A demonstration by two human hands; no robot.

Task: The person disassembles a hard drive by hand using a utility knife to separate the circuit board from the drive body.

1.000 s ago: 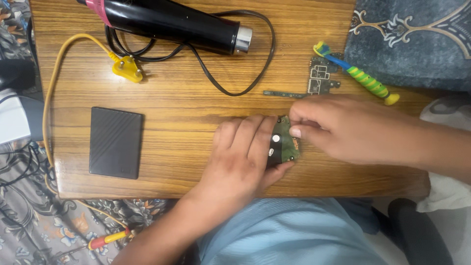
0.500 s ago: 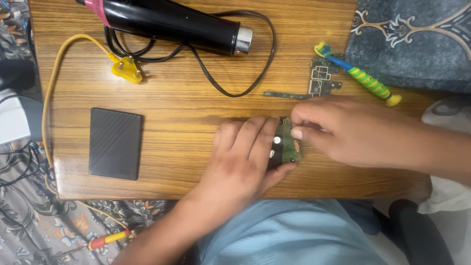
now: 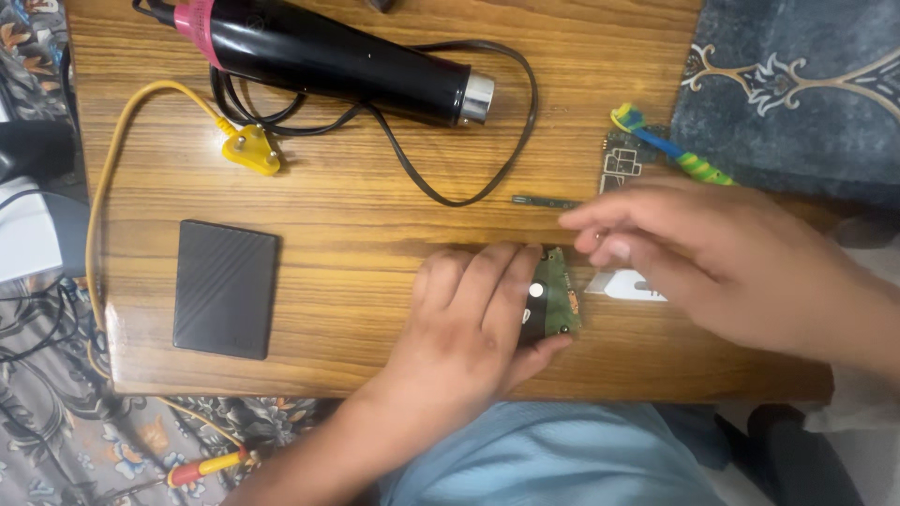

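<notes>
Head view, only view. Mid-disassembly by the look of it: left hand (image 3: 473, 323) lying flat over green circuit board (image 3: 553, 302) near front table edge, fingers curled round it, thumb under its lower corner, so closed on the board & pinning it down. Right hand (image 3: 712, 258) hovering just right of board, blurred; fingertips (image 3: 600, 245) pinched together, can't tell whether gripping anything. Small white piece (image 3: 630, 285) on wood beneath that hand, just beside board.

Next move, prob.: steady hold on board, fine fingertip work at its right edge.

Count: 1 green board in hand, 1 smaller board (image 3: 619, 164) further back, 1 black heat gun (image 3: 328, 58) w/ black cord, 1 yellow plug (image 3: 251, 148) on yellow cable, 1 black flat case (image 3: 225, 288), 1 toothbrush (image 3: 670, 148), 1 thin strip (image 3: 546, 200), 1 screwdriver (image 3: 206, 466) on floor. All on wooden table (image 3: 356, 225) bar the last.
</notes>
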